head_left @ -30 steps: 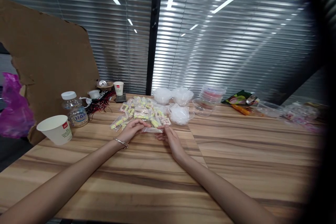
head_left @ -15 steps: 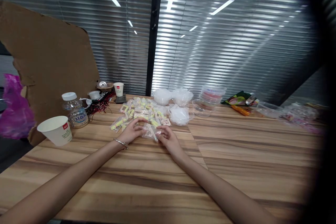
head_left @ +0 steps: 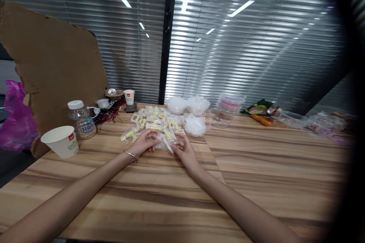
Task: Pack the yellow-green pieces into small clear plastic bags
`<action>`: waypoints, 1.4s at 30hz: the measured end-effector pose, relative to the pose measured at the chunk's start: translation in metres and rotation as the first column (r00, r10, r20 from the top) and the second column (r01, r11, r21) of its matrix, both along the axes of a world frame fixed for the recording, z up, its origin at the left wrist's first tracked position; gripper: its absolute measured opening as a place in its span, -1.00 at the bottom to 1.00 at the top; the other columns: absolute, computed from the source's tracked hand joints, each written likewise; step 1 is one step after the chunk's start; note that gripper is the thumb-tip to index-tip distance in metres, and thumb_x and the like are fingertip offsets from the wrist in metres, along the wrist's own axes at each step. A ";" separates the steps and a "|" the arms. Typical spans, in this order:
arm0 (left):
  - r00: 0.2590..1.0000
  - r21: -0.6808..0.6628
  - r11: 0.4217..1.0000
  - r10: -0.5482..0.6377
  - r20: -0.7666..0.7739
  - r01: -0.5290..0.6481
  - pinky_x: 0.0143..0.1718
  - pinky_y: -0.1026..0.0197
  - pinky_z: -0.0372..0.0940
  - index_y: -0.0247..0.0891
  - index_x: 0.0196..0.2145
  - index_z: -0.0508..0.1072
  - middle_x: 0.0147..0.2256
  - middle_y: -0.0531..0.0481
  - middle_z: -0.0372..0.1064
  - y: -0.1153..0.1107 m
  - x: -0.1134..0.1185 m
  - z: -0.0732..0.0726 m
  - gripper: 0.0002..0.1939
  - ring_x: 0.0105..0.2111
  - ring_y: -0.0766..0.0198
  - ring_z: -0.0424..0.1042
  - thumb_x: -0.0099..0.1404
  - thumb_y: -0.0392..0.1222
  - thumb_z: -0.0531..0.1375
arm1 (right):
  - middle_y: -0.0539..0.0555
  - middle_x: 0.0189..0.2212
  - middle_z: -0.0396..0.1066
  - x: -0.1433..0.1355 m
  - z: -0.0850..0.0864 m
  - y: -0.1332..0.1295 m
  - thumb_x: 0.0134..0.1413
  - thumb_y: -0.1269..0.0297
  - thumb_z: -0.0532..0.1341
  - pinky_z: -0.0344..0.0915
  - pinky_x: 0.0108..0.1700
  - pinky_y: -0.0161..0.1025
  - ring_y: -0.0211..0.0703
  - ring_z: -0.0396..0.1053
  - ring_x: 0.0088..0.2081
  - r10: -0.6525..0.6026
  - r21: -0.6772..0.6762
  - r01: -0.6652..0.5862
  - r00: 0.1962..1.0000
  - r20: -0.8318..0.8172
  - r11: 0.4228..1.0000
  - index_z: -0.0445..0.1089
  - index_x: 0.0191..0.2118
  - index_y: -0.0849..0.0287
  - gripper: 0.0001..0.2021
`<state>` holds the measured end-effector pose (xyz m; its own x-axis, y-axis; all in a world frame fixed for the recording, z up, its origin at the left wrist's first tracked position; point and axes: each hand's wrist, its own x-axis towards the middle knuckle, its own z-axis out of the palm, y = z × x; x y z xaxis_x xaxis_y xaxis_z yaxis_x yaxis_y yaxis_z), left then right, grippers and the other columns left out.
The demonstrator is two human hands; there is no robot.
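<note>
The wooden table [head_left: 256, 171] bears everything here, and the cardboard [head_left: 59, 57] stands upright to the left of the pile [head_left: 152, 115], a spread of clear packets with yellow and pink bits inside. Right of the pile I see the tubs [head_left: 230, 103], stacked; just beside it, the bowls [head_left: 195, 124] with whitish contents. At its near edge, the left hand [head_left: 144, 142] and right hand [head_left: 185, 150] curl their fingers narrowly, holding the bag [head_left: 164, 142] between them. Left of the pile sit the cup [head_left: 61, 142] and, just beside that, the bottle [head_left: 84, 124].
</note>
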<state>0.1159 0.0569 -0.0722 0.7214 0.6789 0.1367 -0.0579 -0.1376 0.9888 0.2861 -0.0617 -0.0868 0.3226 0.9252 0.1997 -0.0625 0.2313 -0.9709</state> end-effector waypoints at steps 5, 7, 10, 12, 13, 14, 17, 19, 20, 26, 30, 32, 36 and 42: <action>1.000 -0.014 1.000 -0.012 -0.004 0.012 -0.66 0.41 0.12 -0.20 -0.10 0.22 -0.25 0.02 0.31 0.000 -0.002 -0.001 -0.54 -0.64 0.50 0.31 0.11 -0.07 0.29 | -0.07 -0.44 0.33 -0.002 0.003 -0.001 -0.10 0.20 0.31 0.16 -0.41 -0.36 -0.29 0.28 -0.46 -0.002 0.002 0.002 1.000 -0.023 1.000 0.14 -0.04 0.11 -0.50; 1.000 -0.021 1.000 -0.011 0.008 0.012 -0.65 0.41 0.14 -0.19 -0.12 0.20 -0.24 0.03 0.30 0.000 -0.002 -0.001 -0.54 -0.65 0.51 0.32 0.09 -0.07 0.30 | -0.07 -0.44 0.33 -0.002 0.003 -0.001 -0.10 0.19 0.31 0.17 -0.39 -0.35 -0.29 0.28 -0.45 0.001 0.006 0.000 1.000 -0.017 1.000 0.14 -0.03 0.10 -0.50; 1.000 -0.016 1.000 -0.012 0.024 0.012 -0.65 0.41 0.16 -0.19 -0.13 0.19 -0.27 0.06 0.29 0.000 -0.002 -0.001 -0.54 -0.66 0.51 0.32 0.08 -0.09 0.30 | -0.06 -0.42 0.34 -0.001 0.001 -0.001 -0.07 0.18 0.30 0.18 -0.37 -0.34 -0.28 0.29 -0.44 0.016 0.008 -0.016 1.000 0.002 1.000 0.14 -0.03 0.10 -0.52; 1.000 -0.011 1.000 -0.011 0.027 0.012 -0.64 0.40 0.19 -0.20 -0.14 0.19 -0.28 0.07 0.28 -0.001 -0.002 0.000 -0.55 -0.65 0.50 0.32 0.08 -0.09 0.30 | -0.05 -0.42 0.34 0.000 -0.001 0.000 -0.05 0.17 0.29 0.18 -0.36 -0.34 -0.28 0.29 -0.44 0.025 0.009 -0.026 1.000 0.017 1.000 0.15 -0.04 0.11 -0.55; 0.999 -0.013 1.000 -0.010 0.030 0.011 -0.64 0.39 0.20 -0.20 -0.16 0.19 -0.28 0.07 0.28 -0.001 -0.002 0.000 -0.56 -0.65 0.50 0.32 0.09 -0.08 0.30 | -0.05 -0.42 0.33 0.000 -0.003 0.001 -0.04 0.17 0.28 0.18 -0.35 -0.33 -0.28 0.29 -0.43 0.028 0.008 -0.028 0.999 0.025 1.000 0.16 -0.05 0.11 -0.57; 0.999 -0.015 1.000 -0.008 0.032 0.009 -0.64 0.39 0.21 -0.21 -0.17 0.20 -0.28 0.07 0.27 -0.001 -0.002 0.000 -0.58 -0.65 0.50 0.31 0.09 -0.07 0.29 | -0.04 -0.42 0.33 0.000 -0.004 0.001 -0.04 0.17 0.28 0.19 -0.34 -0.33 -0.27 0.29 -0.42 0.030 0.007 -0.030 0.999 0.032 1.000 0.17 -0.06 0.11 -0.57; 0.999 -0.019 1.000 -0.001 0.034 0.001 -0.65 0.38 0.23 -0.23 -0.23 0.21 -0.35 0.10 0.25 -0.002 0.000 0.001 -0.63 -0.67 0.50 0.29 0.12 -0.04 0.27 | -0.03 -0.40 0.34 0.000 -0.007 0.003 -0.05 0.16 0.29 0.20 -0.32 -0.32 -0.26 0.30 -0.40 0.038 0.008 -0.038 0.998 0.049 0.999 0.17 -0.06 0.11 -0.56; 0.999 -0.012 1.000 0.004 0.036 -0.004 -0.65 0.38 0.23 -0.24 -0.26 0.21 -0.38 0.12 0.24 -0.001 0.001 0.001 -0.64 -0.67 0.50 0.29 0.12 -0.02 0.26 | -0.02 -0.38 0.35 0.001 -0.009 0.003 -0.05 0.16 0.29 0.20 -0.32 -0.32 -0.27 0.30 -0.40 0.044 0.008 -0.045 0.997 0.058 0.999 0.17 -0.04 0.11 -0.55; 0.999 -0.007 1.000 0.006 0.039 -0.006 -0.65 0.38 0.24 -0.25 -0.27 0.22 -0.38 0.12 0.24 -0.001 0.001 0.001 -0.64 -0.67 0.50 0.29 0.12 -0.01 0.27 | -0.01 -0.37 0.35 0.001 -0.009 0.003 -0.05 0.16 0.29 0.20 -0.32 -0.32 -0.27 0.30 -0.41 0.050 0.007 -0.051 0.997 0.064 0.999 0.16 -0.04 0.11 -0.54; 0.999 0.011 1.000 0.024 0.034 -0.024 -0.67 0.39 0.24 -0.26 -0.28 0.23 -0.34 0.10 0.23 0.000 0.001 -0.001 -0.64 -0.67 0.52 0.28 0.12 -0.02 0.27 | -0.02 -0.35 0.30 0.001 -0.010 0.004 -0.05 0.16 0.29 0.22 -0.34 -0.33 -0.30 0.29 -0.42 0.068 0.009 -0.069 0.994 0.082 0.998 0.13 -0.02 0.10 -0.52; 0.998 0.016 0.999 0.030 0.049 -0.030 -0.68 0.39 0.24 -0.26 -0.29 0.24 -0.34 0.09 0.22 -0.001 0.001 0.000 -0.63 -0.67 0.54 0.24 0.10 0.00 0.28 | -0.01 -0.33 0.29 0.000 -0.009 0.003 -0.06 0.18 0.29 0.25 -0.31 -0.30 -0.28 0.30 -0.39 0.073 -0.005 -0.073 0.991 0.111 0.997 0.12 -0.01 0.09 -0.50; 0.998 0.017 0.999 0.034 0.054 -0.035 -0.67 0.39 0.26 -0.26 -0.29 0.24 -0.35 0.09 0.22 -0.002 0.001 0.002 -0.62 -0.66 0.54 0.23 0.09 0.00 0.28 | -0.01 -0.34 0.29 0.000 -0.009 0.003 -0.06 0.18 0.29 0.26 -0.31 -0.30 -0.28 0.31 -0.39 0.070 -0.002 -0.070 0.990 0.120 0.998 0.12 -0.01 0.09 -0.51; 0.998 0.027 0.998 0.053 0.036 -0.054 -0.67 0.42 0.23 -0.27 -0.31 0.25 -0.34 0.09 0.20 -0.004 0.001 0.005 -0.63 -0.63 0.54 0.21 0.08 -0.01 0.29 | -0.02 -0.36 0.30 0.000 -0.009 0.003 -0.08 0.18 0.30 0.25 -0.33 -0.30 -0.29 0.31 -0.41 0.069 0.002 -0.070 0.990 0.123 0.998 0.13 -0.03 0.10 -0.51; 0.999 0.049 0.998 0.049 0.016 -0.050 -0.69 0.42 0.16 -0.26 -0.29 0.26 -0.35 0.10 0.20 0.000 0.000 0.001 -0.67 -0.66 0.55 0.17 0.11 -0.04 0.27 | -0.02 -0.37 0.30 -0.002 -0.005 0.001 -0.10 0.18 0.30 0.25 -0.34 -0.30 -0.28 0.30 -0.42 0.070 -0.017 -0.069 0.993 0.100 0.997 0.13 -0.04 0.11 -0.50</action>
